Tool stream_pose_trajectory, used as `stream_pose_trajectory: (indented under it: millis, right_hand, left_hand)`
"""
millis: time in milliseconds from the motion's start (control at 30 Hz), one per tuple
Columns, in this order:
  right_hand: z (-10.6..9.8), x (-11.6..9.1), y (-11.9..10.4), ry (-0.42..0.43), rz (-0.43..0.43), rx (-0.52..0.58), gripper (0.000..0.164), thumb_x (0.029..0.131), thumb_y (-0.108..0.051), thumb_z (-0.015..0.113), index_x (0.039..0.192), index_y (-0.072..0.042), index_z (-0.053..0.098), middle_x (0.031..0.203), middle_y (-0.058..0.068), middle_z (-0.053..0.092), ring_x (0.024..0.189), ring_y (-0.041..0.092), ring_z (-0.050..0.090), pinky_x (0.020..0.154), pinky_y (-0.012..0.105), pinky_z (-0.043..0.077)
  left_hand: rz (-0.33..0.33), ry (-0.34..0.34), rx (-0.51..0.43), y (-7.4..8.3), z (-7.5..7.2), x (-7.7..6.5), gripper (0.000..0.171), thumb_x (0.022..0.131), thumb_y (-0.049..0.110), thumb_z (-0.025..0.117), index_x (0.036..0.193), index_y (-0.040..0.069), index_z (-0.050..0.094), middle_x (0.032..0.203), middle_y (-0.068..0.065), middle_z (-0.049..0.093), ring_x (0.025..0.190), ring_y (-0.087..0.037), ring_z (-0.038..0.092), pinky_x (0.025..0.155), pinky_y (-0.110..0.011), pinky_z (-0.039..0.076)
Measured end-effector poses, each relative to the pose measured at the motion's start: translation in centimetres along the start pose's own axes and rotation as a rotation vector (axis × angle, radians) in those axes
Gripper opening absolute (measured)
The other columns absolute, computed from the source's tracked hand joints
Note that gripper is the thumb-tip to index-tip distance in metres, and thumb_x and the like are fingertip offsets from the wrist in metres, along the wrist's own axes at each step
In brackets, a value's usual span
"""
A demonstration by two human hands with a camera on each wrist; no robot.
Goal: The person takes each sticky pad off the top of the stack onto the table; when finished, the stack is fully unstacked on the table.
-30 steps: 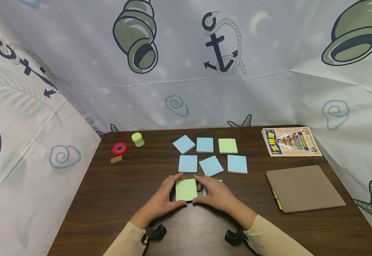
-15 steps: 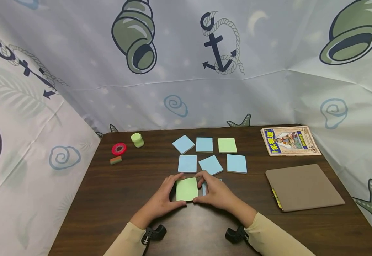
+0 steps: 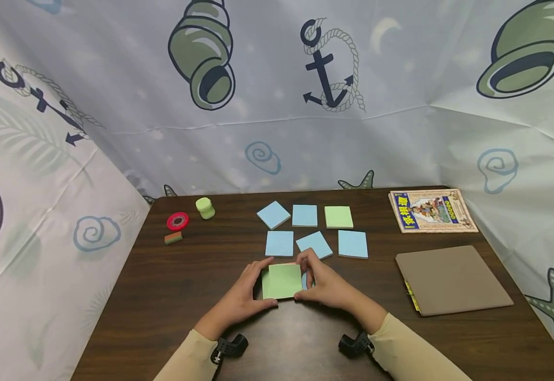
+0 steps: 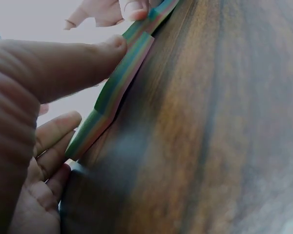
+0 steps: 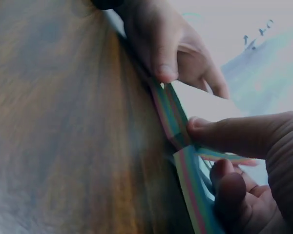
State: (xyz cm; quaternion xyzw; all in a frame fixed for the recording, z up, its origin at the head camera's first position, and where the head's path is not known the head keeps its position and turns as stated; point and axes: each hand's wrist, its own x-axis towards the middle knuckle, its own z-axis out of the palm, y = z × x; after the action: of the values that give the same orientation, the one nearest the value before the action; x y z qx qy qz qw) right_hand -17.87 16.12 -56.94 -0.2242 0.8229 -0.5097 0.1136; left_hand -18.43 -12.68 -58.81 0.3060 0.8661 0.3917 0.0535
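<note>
A striped-edge sticky note pad with a green top [image 3: 284,281] sits between both hands at mid-table. Its upper part is offset to the right, baring a strip of the lower part on the left and a sliver of orange behind. My left hand [image 3: 244,292] grips the left side, thumb at the near edge and fingers at the far edge. The right hand [image 3: 325,283] pinches the upper part's right side. In the right wrist view, coloured layers show along the pad's edge [image 5: 172,114]. Another pad [image 5: 193,192], blue-topped, lies beside it, mostly hidden under the right hand in the head view.
Several blue pads [image 3: 279,244] and one green pad [image 3: 339,217] lie behind the hands. Back left are a red ring [image 3: 178,220], a small striped block [image 3: 173,237] and a pale green cylinder [image 3: 205,208]. Rightward lie an illustrated booklet [image 3: 434,211] and a brown folder [image 3: 453,281].
My right hand has moved slightly right, drawing the pad's upper part with it, so the pad looks wider and a lower layer shows. The left hand has stayed in place.
</note>
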Motion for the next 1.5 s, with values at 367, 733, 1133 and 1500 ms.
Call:
stream_pose_trajectory:
  millis: [367,733,1133,1500]
  right_hand:
    - [0.0,0.1,0.8,-0.004,-0.029,0.183,0.044,0.105,-0.017,0.075,0.137,-0.014,0.044,0.092,0.015,0.058,0.055,0.016,0.054,0.045,0.035,0.051]
    - [-0.3,0.1,0.9,0.149,-0.021,0.497,0.026,0.110,-0.012,0.064,0.134,-0.004,0.057,0.104,0.009,0.067,0.064,0.016,0.056,0.047,0.031,0.050]
    - [-2.4,-2.0,2.4,0.478,-0.071,0.789,0.011,0.116,-0.017,0.052,0.124,-0.011,0.057,0.106,-0.002,0.070,0.072,0.011,0.061,0.052,0.023,0.043]
    - [-4.6,-5.2,3.5,0.620,0.042,0.436,0.026,0.114,-0.017,0.059,0.127,0.005,0.062,0.099,-0.002,0.069,0.075,0.012,0.063,0.048,0.029,0.052]
  left_hand:
    - [-0.027,-0.018,0.031,0.2,-0.2,0.0,0.095,0.091,0.028,0.092,0.169,0.019,0.038,0.157,-0.001,0.053,0.143,-0.021,0.048,0.116,-0.051,0.046]
    - [0.014,-0.010,0.031,0.0,-0.5,0.0,0.101,0.089,0.028,0.094,0.170,0.025,0.034,0.157,0.004,0.053,0.144,-0.020,0.049,0.116,-0.051,0.047]
    - [0.036,-0.021,0.062,0.0,-0.1,-0.3,0.093,0.092,0.023,0.091,0.169,0.016,0.038,0.158,-0.001,0.054,0.142,-0.021,0.051,0.112,-0.050,0.048]
    - [0.045,-0.012,0.080,0.3,0.1,-0.1,0.091,0.092,0.022,0.090,0.167,0.015,0.040,0.156,-0.002,0.056,0.140,-0.022,0.052,0.111,-0.050,0.049]
